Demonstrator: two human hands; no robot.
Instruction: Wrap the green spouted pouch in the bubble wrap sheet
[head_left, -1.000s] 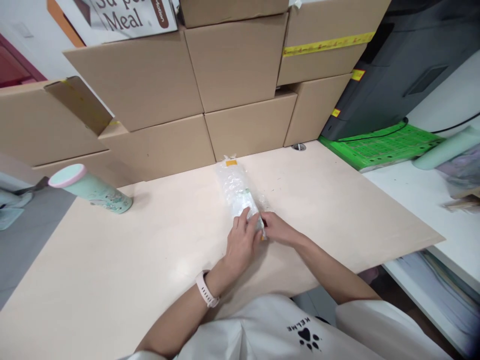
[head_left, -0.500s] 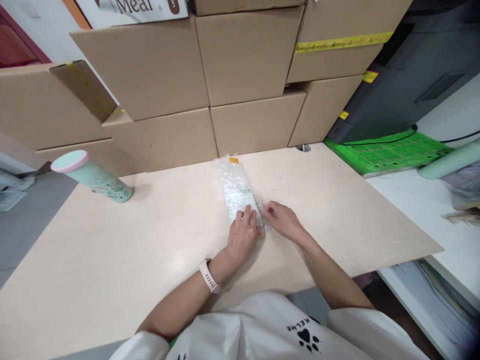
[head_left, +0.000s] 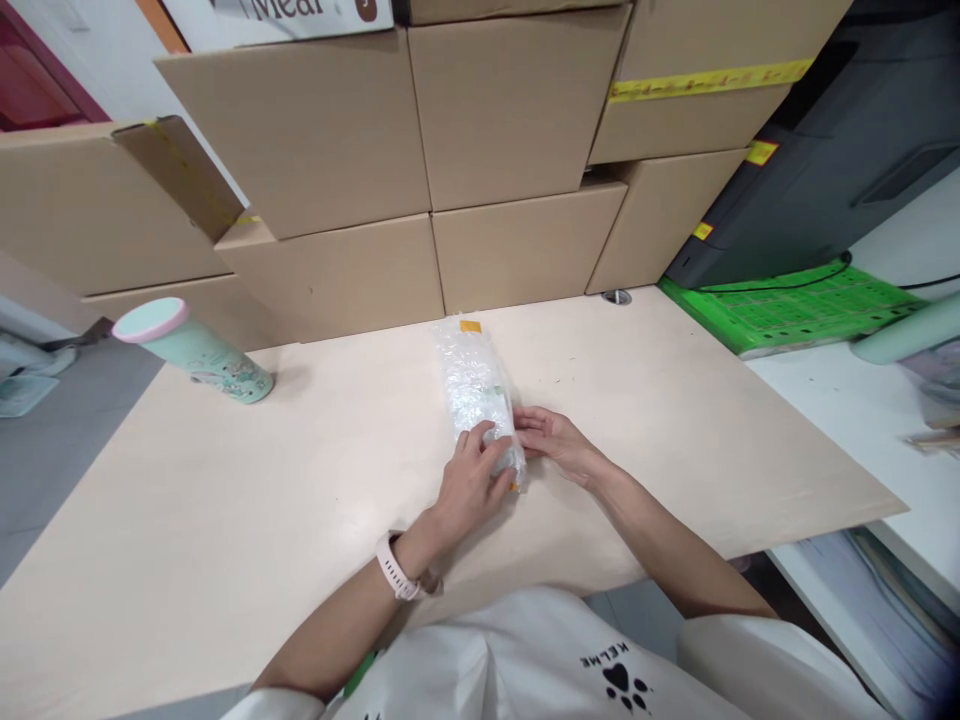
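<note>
A long bubble-wrapped package [head_left: 472, 375] lies on the table, its far end turned slightly left. Orange tape shows at both ends, and what is inside the wrap cannot be made out clearly. My left hand [head_left: 472, 475] is on the near part, fingers bent over the top and thumb by the near end, gripping it. At the package's right edge, my right hand [head_left: 559, 440] takes the side of the wrap between fingers and thumb; its fingertips are partly hidden behind the package. A pale pink watch band circles my left wrist.
Stacked cardboard boxes [head_left: 517, 110] line the back of the pale wooden table [head_left: 300, 540]. A mint-green tumbler [head_left: 217, 355] with a pink rim stands at the left. To the right are a green plastic crate [head_left: 795, 305], a dark grey case [head_left: 810, 190] and a white shelf.
My left hand has shifted slightly left and its fingers have spread. The right hand's curled fingers have straightened and come against the package's right edge. The view has shifted a little.
</note>
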